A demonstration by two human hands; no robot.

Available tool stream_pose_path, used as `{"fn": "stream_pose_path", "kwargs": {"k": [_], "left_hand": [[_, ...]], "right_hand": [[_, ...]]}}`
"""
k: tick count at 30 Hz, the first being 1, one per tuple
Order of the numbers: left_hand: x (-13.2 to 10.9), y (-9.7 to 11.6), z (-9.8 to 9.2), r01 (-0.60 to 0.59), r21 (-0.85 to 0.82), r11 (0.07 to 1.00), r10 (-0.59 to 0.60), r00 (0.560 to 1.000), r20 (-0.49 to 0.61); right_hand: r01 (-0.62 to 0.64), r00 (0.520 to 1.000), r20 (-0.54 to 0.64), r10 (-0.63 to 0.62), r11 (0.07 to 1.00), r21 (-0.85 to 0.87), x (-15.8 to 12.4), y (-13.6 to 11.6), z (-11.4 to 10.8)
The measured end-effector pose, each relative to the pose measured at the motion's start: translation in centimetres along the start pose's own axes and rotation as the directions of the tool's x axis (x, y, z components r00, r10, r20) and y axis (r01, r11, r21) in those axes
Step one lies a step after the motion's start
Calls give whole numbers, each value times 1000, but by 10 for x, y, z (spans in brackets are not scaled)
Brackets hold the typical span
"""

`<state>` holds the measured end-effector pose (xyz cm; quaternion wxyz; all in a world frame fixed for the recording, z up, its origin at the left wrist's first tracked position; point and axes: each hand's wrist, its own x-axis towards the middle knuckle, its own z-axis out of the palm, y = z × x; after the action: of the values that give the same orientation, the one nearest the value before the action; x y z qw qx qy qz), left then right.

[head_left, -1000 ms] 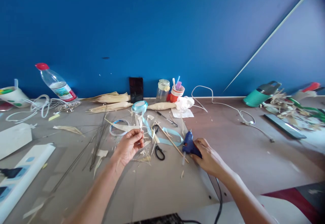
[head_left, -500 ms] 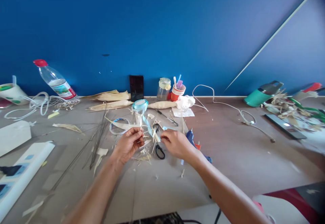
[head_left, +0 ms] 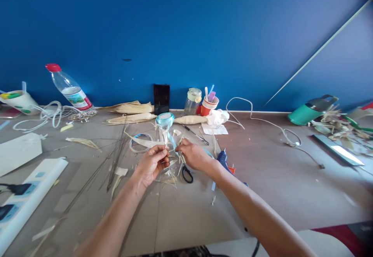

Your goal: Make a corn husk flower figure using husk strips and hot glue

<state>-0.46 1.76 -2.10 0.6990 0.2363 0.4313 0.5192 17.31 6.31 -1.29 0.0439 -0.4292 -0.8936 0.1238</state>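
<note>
Between thumb and fingers, my left hand (head_left: 153, 163) pinches a pale strip of dried corn husk (head_left: 163, 135) that points upward. My right hand (head_left: 194, 154) is closed just to the right, fingertips down among thin husk scraps; whatever it grips is hidden. Under it lies a pair of scissors (head_left: 187, 174), with only one black handle loop plainly visible. A roll of light blue ribbon (head_left: 165, 119) sits behind my hands, its loose end trailing toward my right fingers. To the right of my right wrist lies a blue glue gun (head_left: 223, 158).
Thin dark wires (head_left: 116, 159) and a white power strip (head_left: 32, 198) lie to the left. Along the blue wall stand a tilted water bottle (head_left: 74, 93), a black phone (head_left: 161, 98), a clear jar (head_left: 192, 100) and paper cups (head_left: 208, 106). A green flask (head_left: 309, 111) lies far right.
My right hand has moved left, closer to my left hand and over the scissors and husk scraps. My left hand keeps its pinch on the husk strip. The whole view has shifted slightly.
</note>
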Motion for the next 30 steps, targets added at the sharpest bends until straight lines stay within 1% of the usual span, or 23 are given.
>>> {"fn": "stream_pose_path", "kwargs": {"k": [4, 7, 10, 12, 15, 19, 21, 23, 30], "left_hand": [[1, 0, -1, -1, 3, 1000, 1, 1000, 9], [0, -1, -2, -4, 3, 1000, 4, 1000, 16], [0, -1, -3, -7, -7, 1000, 7, 1000, 28], [1, -1, -3, -1, -12, 1000, 2, 999, 33], [1, -2, -2, 7, -7, 1000, -7, 999, 32], [-1, -3, 1, -18, 24, 1000, 17, 999, 48], [-2, -3, 3, -34, 62, 997, 30, 998, 56], [-4, -3, 5, -41, 107, 993, 35, 998, 57], [-7, -2, 6, -51, 188, 981, 42, 998, 53]], "right_hand": [[73, 997, 33, -73, 997, -12, 7, 4, 4], [94, 995, 41, -94, 996, 6, 10, 9, 5], [102, 994, 31, -103, 994, 43, 9, 12, 0], [120, 993, -24, -118, 988, 93, 5, 12, -6], [161, 978, -159, -132, 969, 186, -5, 5, -18], [165, 961, -259, -98, 954, 250, -17, -10, -31], [172, 950, -296, -100, 958, 228, -20, -18, -34], [176, 940, -320, -115, 969, 171, -21, -24, -35], [179, 935, -305, -179, 983, -28, -12, -31, -36]]}}
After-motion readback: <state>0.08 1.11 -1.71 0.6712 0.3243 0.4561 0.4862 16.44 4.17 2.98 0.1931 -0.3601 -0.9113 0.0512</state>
